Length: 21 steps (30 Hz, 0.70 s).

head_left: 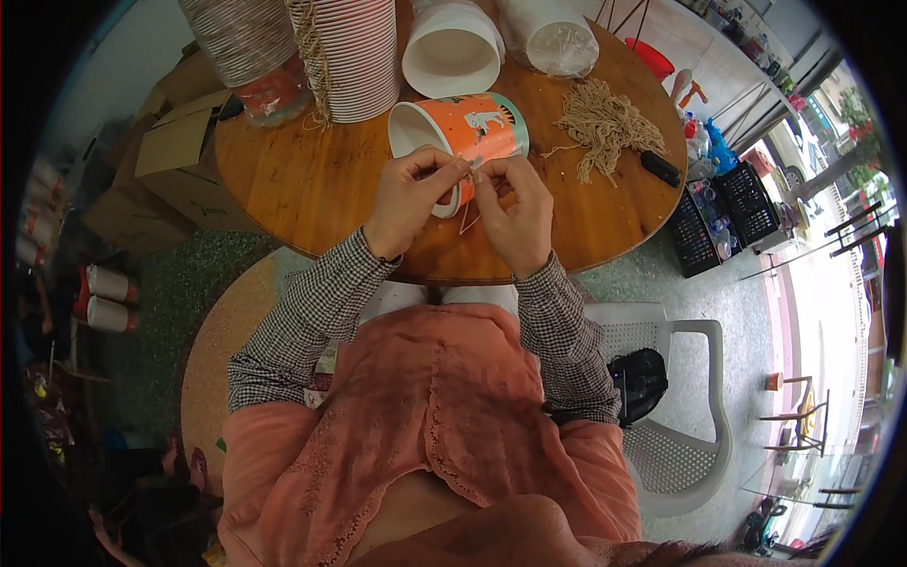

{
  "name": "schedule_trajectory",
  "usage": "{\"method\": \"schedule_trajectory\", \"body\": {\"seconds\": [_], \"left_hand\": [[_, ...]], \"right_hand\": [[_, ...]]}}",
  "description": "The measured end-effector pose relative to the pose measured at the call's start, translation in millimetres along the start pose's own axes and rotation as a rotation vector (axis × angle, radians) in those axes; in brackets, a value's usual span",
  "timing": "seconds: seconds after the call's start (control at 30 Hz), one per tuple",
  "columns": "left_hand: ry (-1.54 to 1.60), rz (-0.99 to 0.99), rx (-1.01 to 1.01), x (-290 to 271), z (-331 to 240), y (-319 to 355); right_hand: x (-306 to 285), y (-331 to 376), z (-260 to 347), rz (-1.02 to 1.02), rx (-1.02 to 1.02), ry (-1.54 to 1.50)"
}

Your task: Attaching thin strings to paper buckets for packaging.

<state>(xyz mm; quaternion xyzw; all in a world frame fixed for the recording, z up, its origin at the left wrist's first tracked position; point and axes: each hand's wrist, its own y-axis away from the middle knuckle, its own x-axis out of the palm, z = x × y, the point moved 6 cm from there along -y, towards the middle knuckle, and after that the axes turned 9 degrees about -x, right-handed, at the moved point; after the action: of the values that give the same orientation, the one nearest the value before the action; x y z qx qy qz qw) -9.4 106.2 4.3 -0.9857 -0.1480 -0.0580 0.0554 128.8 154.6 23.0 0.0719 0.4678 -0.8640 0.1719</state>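
Observation:
Both my hands are close together above the near edge of the round wooden table, fingertips almost touching. My left hand [416, 194] is closed in a pinch, and so is my right hand [515, 203]. Between them they pinch a thin cord, whose strand [466, 223] hangs in a narrow loop below the fingers. Most of the cord is hidden by the fingertips. Just behind the hands, an orange paper bucket [463, 118] with an animal print lies on its side, its white open mouth toward the left. A tangled heap of beige cords [605, 128] lies to the right.
Tall stacks of paper buckets [359, 57] stand at the table's back left. White buckets [453, 59] and a plastic-wrapped stack [562, 47] lie behind. A small black object [659, 168] rests near the table's right edge [652, 222]. Cardboard boxes [179, 156], black crates [694, 231] and a white chair [713, 397] surround me.

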Motion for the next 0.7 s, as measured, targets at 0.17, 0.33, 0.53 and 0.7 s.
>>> {"method": "schedule_trajectory", "body": {"seconds": [0.17,0.33,0.53,0.7], "left_hand": [[0.174,0.131,-0.049,2.9,4.3,-1.0],[0.504,0.326,-0.289,9.4,15.6,3.5],[0.511,0.292,-0.307,14.3,15.0,7.4],[0.508,0.297,-0.266,15.9,14.1,8.7]], "right_hand": [[10.8,5.3,-8.9,0.007,0.17,-0.211],[19.8,8.9,-20.3,0.035,0.452,-0.602],[17.0,12.5,-23.8,0.003,0.476,-0.707],[14.7,14.8,-24.9,-0.034,0.478,-0.737]]}}
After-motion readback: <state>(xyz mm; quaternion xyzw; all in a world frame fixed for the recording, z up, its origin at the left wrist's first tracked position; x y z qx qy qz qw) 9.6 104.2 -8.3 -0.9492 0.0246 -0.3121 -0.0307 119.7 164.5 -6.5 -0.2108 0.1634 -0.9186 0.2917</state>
